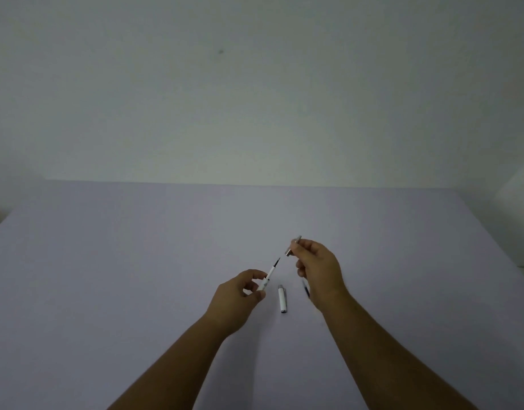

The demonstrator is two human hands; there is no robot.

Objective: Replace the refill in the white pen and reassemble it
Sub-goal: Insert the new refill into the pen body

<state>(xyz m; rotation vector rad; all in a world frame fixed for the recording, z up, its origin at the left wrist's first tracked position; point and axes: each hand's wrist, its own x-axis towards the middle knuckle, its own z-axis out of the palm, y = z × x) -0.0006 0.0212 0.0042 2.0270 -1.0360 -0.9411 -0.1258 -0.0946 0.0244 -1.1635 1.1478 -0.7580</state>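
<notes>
My left hand (240,294) pinches the white pen barrel (268,276), which points up and to the right. A dark refill tip (276,262) sticks out of its upper end. My right hand (318,269) holds a small silver grip piece (293,246) between thumb and forefinger, just right of and above the refill tip, a small gap apart. A thin blue refill (305,288) shows partly under my right palm; whether it is held or lying on the table I cannot tell. The white pen cap (283,298) with silver end lies on the table between my hands.
The work surface is a pale lilac table (136,261) whose far edge meets a plain white wall (255,99). A pale object (518,190) stands at the right edge of the view.
</notes>
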